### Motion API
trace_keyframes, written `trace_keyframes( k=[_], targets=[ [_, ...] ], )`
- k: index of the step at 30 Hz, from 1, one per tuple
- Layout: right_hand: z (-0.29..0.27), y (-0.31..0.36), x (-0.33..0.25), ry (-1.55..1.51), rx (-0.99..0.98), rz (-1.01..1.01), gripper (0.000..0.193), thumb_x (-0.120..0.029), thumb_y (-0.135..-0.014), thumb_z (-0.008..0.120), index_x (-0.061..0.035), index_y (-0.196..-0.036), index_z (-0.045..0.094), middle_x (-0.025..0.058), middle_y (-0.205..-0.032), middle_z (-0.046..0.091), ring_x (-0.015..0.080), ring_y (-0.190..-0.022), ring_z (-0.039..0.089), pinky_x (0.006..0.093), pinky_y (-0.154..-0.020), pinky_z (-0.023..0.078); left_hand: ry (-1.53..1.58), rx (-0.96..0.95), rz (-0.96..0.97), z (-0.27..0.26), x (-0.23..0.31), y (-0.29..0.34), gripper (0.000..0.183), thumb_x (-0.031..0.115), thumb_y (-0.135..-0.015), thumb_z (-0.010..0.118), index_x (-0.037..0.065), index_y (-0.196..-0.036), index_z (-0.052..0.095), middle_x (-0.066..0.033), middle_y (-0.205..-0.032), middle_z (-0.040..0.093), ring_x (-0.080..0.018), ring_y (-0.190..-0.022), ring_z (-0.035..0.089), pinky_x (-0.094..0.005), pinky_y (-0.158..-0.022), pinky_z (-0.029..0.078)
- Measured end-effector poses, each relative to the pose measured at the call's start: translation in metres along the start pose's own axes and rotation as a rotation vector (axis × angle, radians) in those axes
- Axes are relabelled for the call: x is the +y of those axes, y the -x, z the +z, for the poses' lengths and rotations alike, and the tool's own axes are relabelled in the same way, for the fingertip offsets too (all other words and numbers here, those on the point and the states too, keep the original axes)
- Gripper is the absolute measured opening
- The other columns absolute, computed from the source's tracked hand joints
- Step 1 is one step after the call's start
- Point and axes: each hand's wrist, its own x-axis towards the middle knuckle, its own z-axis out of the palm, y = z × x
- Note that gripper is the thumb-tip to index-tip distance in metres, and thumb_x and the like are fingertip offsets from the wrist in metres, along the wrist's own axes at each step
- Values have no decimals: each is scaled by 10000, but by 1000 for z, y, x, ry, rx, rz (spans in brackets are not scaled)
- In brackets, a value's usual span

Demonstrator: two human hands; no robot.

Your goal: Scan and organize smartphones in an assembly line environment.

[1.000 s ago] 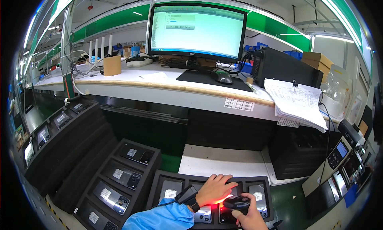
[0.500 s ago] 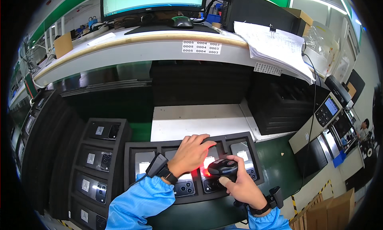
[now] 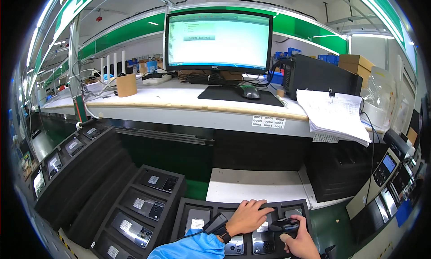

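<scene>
Over foam tray (image 3: 180, 216): glossy black scanner (image 3: 286, 225) gripped in right hand (image 3: 301, 243); left hand (image 3: 246, 218) splayed beside dark, white-labelled phone (image 3: 263, 244).

A black scanner (image 3: 284, 225) is held by the right hand (image 3: 301, 242) over a foam tray (image 3: 180, 218) of 4 phones (image 3: 263, 245); the left hand (image 3: 246, 218) is spread beside the scanner

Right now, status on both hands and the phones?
Right hand gripping black scanner. Left hand spread over foam tray. Phones in its slots, hands partly blocking view.
</scene>
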Motion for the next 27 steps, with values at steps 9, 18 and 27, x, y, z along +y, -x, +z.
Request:
trace_keyframes(
  k=[9, 18, 27],
  targets=[
    [-89, -13, 28, 309, 273, -109, 687, 7, -880, 682, -123, -1500, 416, 152, -1114, 694, 232, -868, 680, 349, -762, 552, -168, -137, -12, 0, -1, -4, 460, 465, -1014, 519, 271, -1418, 619, -158, -1513, 482, -319, -1262, 519, -495, -970, 391],
    [-146, -42, 136, 388, 501, -68, 708, -29, -869, 706, -167, -1512, 442, 213, -1163, 695, 323, -1011, 688, 400, -887, 549, 43, -66, -55, 6, 0, -9, 425, 488, -1039, 497, 186, -1309, 624, -158, -1476, 500, -316, -1312, 486, -494, -1045, 328],
    [-130, -64, 140, 573, 464, -42, 710, -56, -867, 734, -211, -1504, 458, 309, -1137, 679, 422, -1014, 694, 457, -897, 540, 359, 39, -160, -5, -11, 3, 348, 419, -1022, 559, 108, -1177, 537, -94, -1176, 603, -279, -1169, 557, -445, -1022, 341]
  ],
)
